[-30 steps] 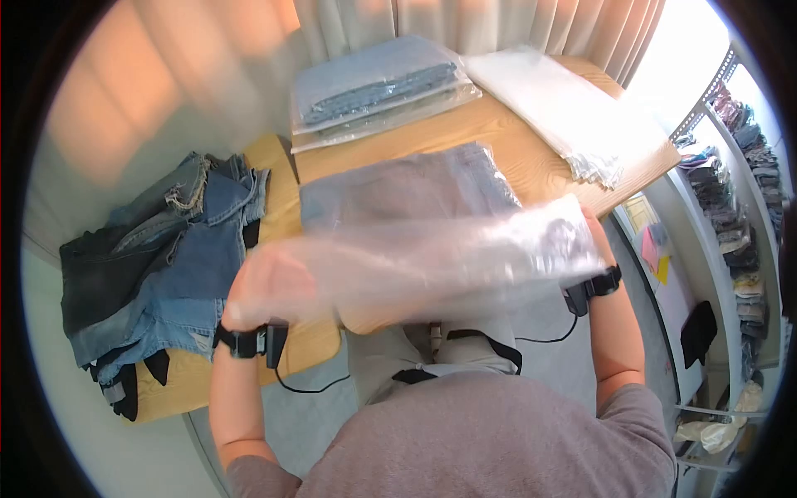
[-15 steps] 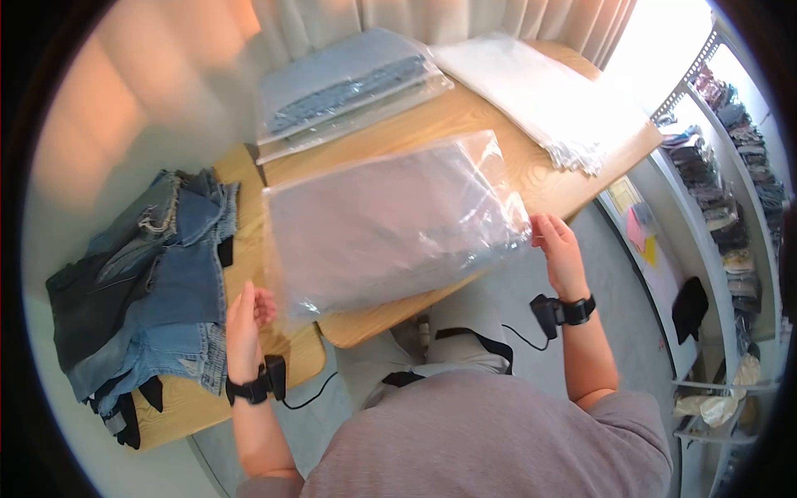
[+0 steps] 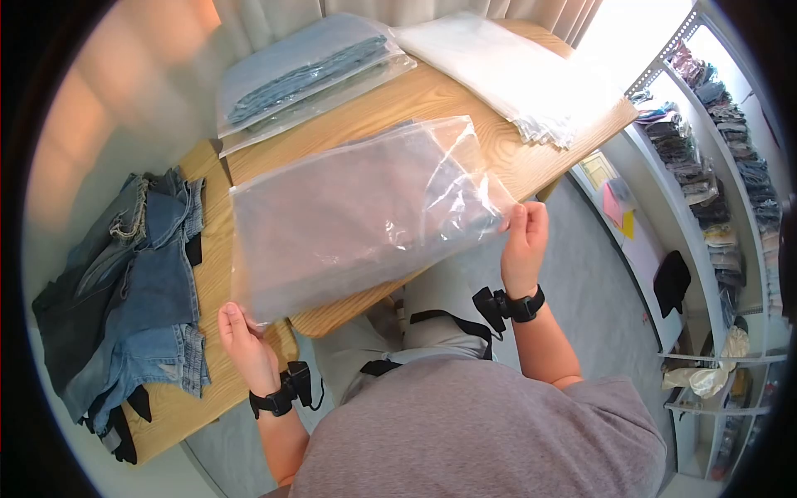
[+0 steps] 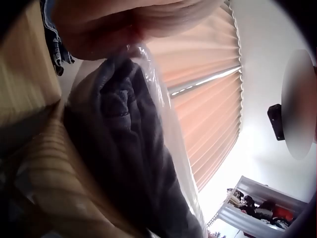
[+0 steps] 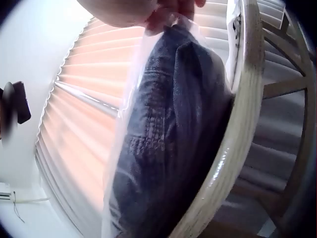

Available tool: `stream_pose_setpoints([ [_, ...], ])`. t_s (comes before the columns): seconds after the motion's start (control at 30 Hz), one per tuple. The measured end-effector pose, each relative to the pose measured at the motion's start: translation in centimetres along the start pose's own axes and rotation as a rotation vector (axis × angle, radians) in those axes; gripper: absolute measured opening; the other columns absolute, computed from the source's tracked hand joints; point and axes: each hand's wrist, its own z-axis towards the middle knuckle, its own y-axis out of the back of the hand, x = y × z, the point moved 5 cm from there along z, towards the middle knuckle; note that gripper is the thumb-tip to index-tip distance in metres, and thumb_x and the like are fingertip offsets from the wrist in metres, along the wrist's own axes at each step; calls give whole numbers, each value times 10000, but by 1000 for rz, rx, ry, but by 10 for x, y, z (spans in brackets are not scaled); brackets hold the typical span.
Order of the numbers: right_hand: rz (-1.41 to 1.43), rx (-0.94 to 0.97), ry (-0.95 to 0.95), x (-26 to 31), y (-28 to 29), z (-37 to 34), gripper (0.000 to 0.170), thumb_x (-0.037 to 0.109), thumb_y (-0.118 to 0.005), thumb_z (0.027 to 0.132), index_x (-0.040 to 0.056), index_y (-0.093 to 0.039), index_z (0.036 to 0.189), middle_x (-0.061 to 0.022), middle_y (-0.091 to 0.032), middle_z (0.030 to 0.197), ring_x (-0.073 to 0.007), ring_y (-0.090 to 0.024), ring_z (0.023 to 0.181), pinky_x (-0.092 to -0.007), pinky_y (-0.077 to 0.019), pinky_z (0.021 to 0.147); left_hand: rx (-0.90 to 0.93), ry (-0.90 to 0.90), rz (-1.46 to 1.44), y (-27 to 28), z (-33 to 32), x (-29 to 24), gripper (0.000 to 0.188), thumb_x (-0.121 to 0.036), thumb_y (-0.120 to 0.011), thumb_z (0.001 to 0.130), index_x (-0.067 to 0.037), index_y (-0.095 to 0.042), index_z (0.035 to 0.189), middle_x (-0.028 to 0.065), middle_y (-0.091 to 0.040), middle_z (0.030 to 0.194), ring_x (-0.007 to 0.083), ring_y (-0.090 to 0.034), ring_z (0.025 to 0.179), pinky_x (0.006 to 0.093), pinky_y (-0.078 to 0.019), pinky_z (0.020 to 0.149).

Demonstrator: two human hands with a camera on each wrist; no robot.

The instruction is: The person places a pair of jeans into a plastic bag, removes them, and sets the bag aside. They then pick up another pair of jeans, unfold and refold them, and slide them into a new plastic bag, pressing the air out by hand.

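Observation:
A clear, frosted plastic bag (image 3: 332, 216) lies spread over the near part of the wooden table. My left hand (image 3: 251, 353) pinches its near left corner between thumb and fingers. At the near right corner, my right hand (image 3: 525, 249) grips the plastic, which creases toward the fingertips. Folded dark denim (image 5: 156, 109) shows through the plastic in the right wrist view, with a stitched seam. The left wrist view has the folded denim (image 4: 131, 134) below my hand too, close to the table edge. A strip of grey denim peeks out past the bag's far edge.
Bagged folded jeans (image 3: 311, 79) lie at the back of the table (image 3: 398, 95). A stack of white plastic bags (image 3: 506, 75) is at the back right. Loose jeans (image 3: 154, 266) are heaped on the left. Shelves of folded clothes (image 3: 706, 166) stand on the right.
The bag has come down from the air onto the folded denim and spread flat. My hands, open-fingered beside it half a second ago on the left, now both hold its near corners.

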Motion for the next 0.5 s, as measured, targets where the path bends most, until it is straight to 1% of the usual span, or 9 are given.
stream_pose_setpoints([
  [0.03, -2, -2, 0, -4, 2, 0, 140, 130, -463, 956, 42, -488, 850, -4, -515, 724, -58, -453, 648, -208, -387, 604, 3, 62, 24, 4, -1, 8, 247, -254, -475, 964, -94, -479, 776, -51, -386, 635, 42, -342, 583, 196, -280, 547],
  [0.1, -159, 37, -222, -27, 4, -1, 169, 143, -466, 954, 31, -502, 833, 5, -498, 660, -59, -431, 566, -213, -363, 529, 6, 120, 49, 9, 1, 15, 255, -258, -473, 965, -95, -478, 770, -56, -365, 603, 39, -322, 550, 195, -264, 517],
  [0.17, -150, 81, -252, -30, 8, 8, 205, 168, -480, 950, 28, -516, 804, 16, -483, 624, -59, -421, 543, -213, -354, 513, 95, 236, 100, 9, 3, 22, 265, -262, -470, 965, -91, -482, 763, -61, -341, 560, 40, -307, 506, 200, -251, 480],
  [0.23, -141, 128, -292, -26, 8, 15, 242, 192, -494, 946, 25, -529, 774, 27, -468, 588, -58, -412, 520, -213, -345, 497, 80, 219, 159, 2, 2, 7, 271, -262, -468, 965, -89, -483, 757, -61, -347, 554, 35, -307, 492, 201, -247, 462],
  [0.3, -218, 177, -401, -14, 2, 28, 305, 242, -524, 929, 12, -569, 735, 29, -473, 562, -58, -422, 512, -222, -340, 485, 67, 201, 215, -3, 6, -2, 277, -262, -466, 965, -87, -483, 750, -60, -352, 547, 31, -307, 479, 202, -243, 443],
  [0.33, -329, 223, -364, -5, -6, 35, 330, 272, -553, 906, -8, -598, 737, 24, -477, 542, -60, -416, 502, -242, -329, 466, 128, 182, 309, -8, 8, -5, 284, -265, -462, 966, -86, -485, 747, -60, -356, 536, 30, -305, 458, 203, -238, 422],
  [0.37, -325, 229, -360, -5, -9, 42, 330, 272, -553, 906, -8, -598, 737, 24, -477, 542, -60, -416, 502, -242, -329, 466, 190, 162, 402, -11, 10, -6, 290, -268, -458, 966, -84, -488, 744, -59, -360, 526, 28, -303, 438, 203, -232, 401],
  [0.43, -567, 422, -235, -3, -19, 59, 322, 260, -561, 895, -27, -610, 758, 16, -475, 540, -63, -401, 496, -260, -322, 458, 157, 161, 393, -9, 15, -4, 291, -274, -458, 966, -84, -493, 747, -60, -359, 514, 29, -297, 421, 205, -231, 386],
  [0.5, -529, 474, -254, -18, -25, 73, 318, 245, -564, 890, -29, -597, 732, 13, -464, 541, -66, -391, 504, -264, -318, 462, 122, 159, 382, -5, 20, 4, 293, -279, -458, 965, -84, -498, 751, -61, -357, 502, 30, -292, 404, 206, -229, 371],
])
